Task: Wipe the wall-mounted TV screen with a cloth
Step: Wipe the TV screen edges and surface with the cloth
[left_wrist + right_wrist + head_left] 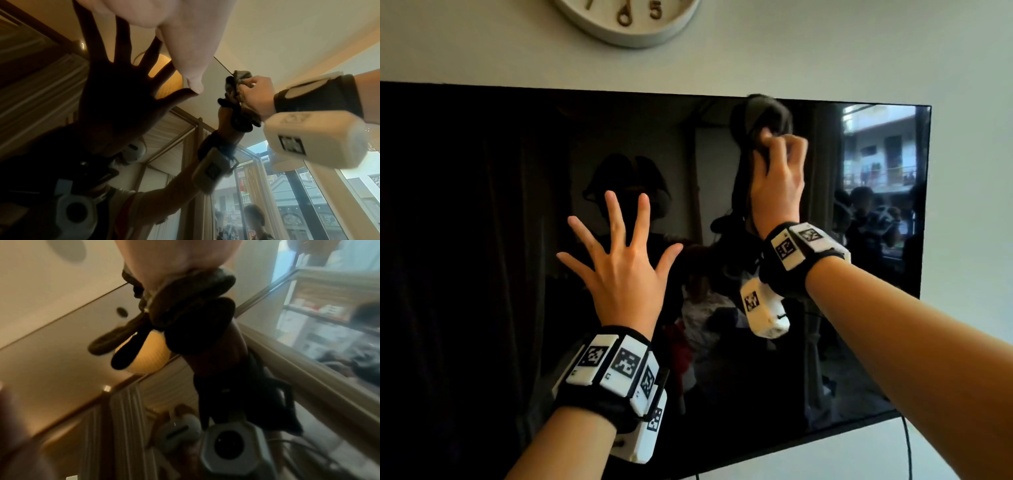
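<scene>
The black wall-mounted TV screen [482,240] fills most of the head view and mirrors the room. My right hand [779,174] grips a bunched dark grey cloth [768,113] against the glass near the screen's top edge, right of centre. The same cloth [242,76] shows in the left wrist view and, close up, the cloth [193,293] shows below my palm in the right wrist view. My left hand [619,250] is spread flat with fingers straight, touching the middle of the screen; its reflection meets the fingertips [195,86].
A round white wall clock [630,20] hangs above the TV. A thin black cable [907,445] drops from the TV's lower right corner. Bare pale wall [969,171] lies right of the screen. Reflected in the glass are a window and people.
</scene>
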`<state>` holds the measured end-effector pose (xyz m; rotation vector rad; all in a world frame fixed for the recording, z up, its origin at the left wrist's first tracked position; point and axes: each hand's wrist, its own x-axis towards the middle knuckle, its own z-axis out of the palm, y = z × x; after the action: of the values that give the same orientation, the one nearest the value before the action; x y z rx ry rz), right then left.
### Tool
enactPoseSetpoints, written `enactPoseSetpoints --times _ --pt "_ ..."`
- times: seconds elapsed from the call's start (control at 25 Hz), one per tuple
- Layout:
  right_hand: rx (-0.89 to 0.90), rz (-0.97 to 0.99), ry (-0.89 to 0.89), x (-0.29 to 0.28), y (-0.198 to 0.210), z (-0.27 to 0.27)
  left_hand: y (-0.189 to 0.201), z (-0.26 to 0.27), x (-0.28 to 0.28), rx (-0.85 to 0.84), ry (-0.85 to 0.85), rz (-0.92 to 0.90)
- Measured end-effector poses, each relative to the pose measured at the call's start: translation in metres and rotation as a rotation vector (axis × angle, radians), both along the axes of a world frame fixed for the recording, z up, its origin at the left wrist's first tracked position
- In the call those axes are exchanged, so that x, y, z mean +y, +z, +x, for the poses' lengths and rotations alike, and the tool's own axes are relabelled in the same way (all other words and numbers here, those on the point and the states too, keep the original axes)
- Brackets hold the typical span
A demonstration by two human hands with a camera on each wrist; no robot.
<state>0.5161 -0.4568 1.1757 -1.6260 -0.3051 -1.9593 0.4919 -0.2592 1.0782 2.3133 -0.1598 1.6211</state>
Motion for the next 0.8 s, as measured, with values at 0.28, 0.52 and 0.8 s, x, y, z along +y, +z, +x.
enactPoseSetpoints --times 0.28,0.52,0.8 --pt "0.004 0.093 0.052 -0.055 0.005 -0.008 0.008 -0.006 -0.089 -0.033 -0.038 0.097" --pt "-0.003 0.077 0.089 -0.11 0.008 -0.002 -0.002 0.007 -0.123 -0.009 0.013 0.08" --pt "0.031 -0.1 -0.001 -0.148 0.007 0.003 -0.003 0.007 -0.121 -0.018 0.033 0.094"
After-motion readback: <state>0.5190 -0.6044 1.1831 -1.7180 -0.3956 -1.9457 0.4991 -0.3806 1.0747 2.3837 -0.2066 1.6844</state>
